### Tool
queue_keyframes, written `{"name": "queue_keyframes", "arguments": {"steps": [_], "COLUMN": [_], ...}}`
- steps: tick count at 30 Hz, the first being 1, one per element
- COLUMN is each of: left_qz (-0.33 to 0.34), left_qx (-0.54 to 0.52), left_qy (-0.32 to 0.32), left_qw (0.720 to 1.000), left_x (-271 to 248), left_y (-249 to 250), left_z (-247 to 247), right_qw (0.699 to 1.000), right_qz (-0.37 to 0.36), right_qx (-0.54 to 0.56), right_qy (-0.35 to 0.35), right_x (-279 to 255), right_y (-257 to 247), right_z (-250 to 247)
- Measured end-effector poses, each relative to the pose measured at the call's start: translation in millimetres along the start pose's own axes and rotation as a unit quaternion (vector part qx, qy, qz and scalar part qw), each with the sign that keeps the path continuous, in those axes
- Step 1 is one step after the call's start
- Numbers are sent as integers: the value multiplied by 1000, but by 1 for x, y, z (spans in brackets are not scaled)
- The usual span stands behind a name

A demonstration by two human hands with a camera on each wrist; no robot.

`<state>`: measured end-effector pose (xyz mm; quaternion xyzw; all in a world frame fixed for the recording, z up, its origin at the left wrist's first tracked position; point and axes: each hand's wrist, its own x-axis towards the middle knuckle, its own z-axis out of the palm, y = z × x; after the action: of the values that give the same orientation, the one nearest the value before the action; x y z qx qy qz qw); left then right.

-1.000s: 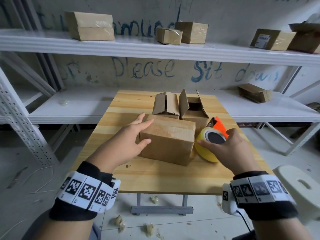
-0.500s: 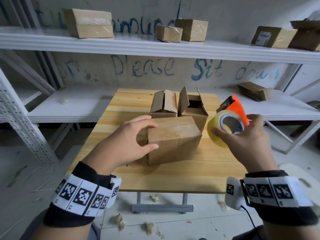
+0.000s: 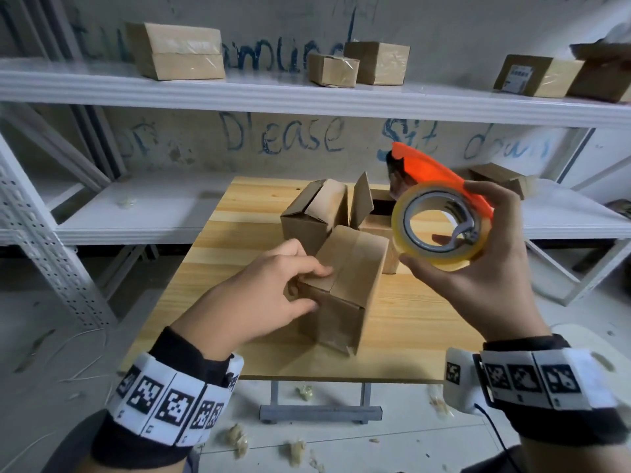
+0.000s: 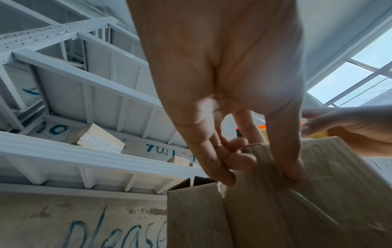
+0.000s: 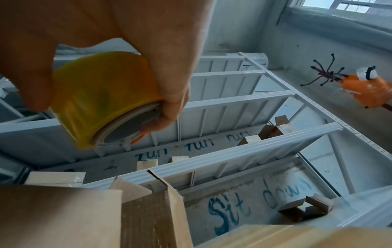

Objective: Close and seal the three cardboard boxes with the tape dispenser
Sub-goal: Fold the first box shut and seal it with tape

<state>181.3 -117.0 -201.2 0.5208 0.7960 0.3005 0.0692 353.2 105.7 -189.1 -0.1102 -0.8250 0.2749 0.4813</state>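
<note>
A closed cardboard box [image 3: 355,268] lies on the wooden table [image 3: 409,322], turned with one end toward me. My left hand [image 3: 316,286] grips that end, fingers on top and thumb below; the left wrist view shows the fingertips [image 4: 224,177] pinching the box's [image 4: 307,193] edge. My right hand [image 3: 440,233] holds the orange tape dispenser [image 3: 430,169] with its yellow tape roll [image 3: 440,264] in the air, above and to the right of the box. The roll [image 5: 101,100] sits between thumb and fingers. Two boxes [image 3: 314,213] [image 3: 379,216] with raised flaps stand behind.
White metal shelves [image 3: 307,97] run behind the table and carry several taped boxes [image 3: 177,52]. A white stool [image 3: 601,356] stands at the right beside the table. Scraps of paper lie on the floor under the table's front edge.
My right hand lifted the tape dispenser off the table to above the boxes. My left hand turned the near box end-on toward me and now grips its end.
</note>
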Motion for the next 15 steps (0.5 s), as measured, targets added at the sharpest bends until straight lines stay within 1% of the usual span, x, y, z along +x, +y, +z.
{"name": "queue_keyframes", "arguments": {"steps": [6,12,15], "left_qz": [33,44,36], "left_qx": [4,24,31], "left_qy": [25,10,8], "left_qw": [999,999,999], "left_x": [3,0,-1], "left_y": [9,18,22], "left_z": [10,10,9], "right_qw": [999,996,993], "right_qz": [-18,-24,-26], "right_qx": [43,81,113], "right_qy": [1,-9,-16], "right_x": [0,-1,0], "right_y": [-1,-1,-2], "right_z": [2,2,-1]}}
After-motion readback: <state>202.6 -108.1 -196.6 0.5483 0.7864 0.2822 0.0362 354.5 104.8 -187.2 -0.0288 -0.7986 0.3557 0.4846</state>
